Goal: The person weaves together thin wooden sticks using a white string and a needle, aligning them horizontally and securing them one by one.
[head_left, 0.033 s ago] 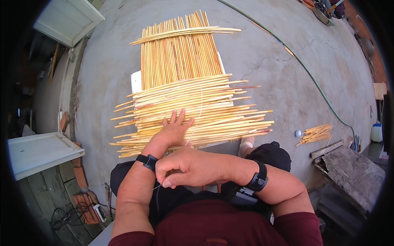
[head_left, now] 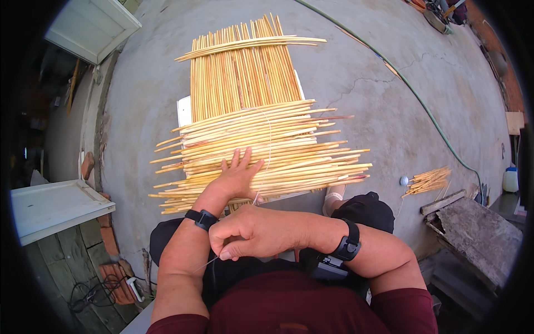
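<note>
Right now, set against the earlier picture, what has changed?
The right hand has moved slightly toward the body, its grip still pinching a thin strand. The pale thread across the sticks has shifted slightly left in its upper part. Nothing was visibly taken up or let go. The left hand stays spread on the sticks, which look unmoved.

My left hand [head_left: 238,181] rests on the sticks [head_left: 289,161] before me; right of them lie ball [head_left: 404,181], bundle [head_left: 428,181], hose [head_left: 412,88].

No words can be read here; no numbers either; no signs or labels are clear enough.
</note>
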`<action>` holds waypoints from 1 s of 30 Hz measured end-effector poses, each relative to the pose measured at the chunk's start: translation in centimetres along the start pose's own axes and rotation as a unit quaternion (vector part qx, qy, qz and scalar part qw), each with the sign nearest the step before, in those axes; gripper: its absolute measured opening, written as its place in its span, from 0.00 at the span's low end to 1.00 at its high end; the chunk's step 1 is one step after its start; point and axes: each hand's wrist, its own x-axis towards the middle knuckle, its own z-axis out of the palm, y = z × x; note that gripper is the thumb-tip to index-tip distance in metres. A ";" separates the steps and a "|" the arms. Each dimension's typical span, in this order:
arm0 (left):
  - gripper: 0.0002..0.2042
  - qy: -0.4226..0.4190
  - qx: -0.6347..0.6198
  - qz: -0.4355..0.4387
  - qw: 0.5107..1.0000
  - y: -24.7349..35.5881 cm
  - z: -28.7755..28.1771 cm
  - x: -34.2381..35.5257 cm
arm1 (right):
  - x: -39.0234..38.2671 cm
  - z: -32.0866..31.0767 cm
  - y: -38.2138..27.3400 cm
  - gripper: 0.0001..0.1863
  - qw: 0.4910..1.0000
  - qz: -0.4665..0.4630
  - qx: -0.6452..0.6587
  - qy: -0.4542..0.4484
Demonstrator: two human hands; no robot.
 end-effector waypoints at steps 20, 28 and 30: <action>0.35 0.246 -0.028 -0.104 0.963 -3.6 -0.8 0.6 | -1.3 -2.2 -1.2 0.06 0.958 0.047 0.265 0.095; 0.43 0.105 -0.052 -0.177 0.977 -3.8 0.9 1.5 | 0.1 -1.5 1.7 0.06 0.963 0.161 0.177 0.123; 0.43 0.128 -0.066 -0.188 0.972 -3.7 0.5 1.2 | 0.2 -1.2 1.9 0.06 0.963 0.164 0.187 0.103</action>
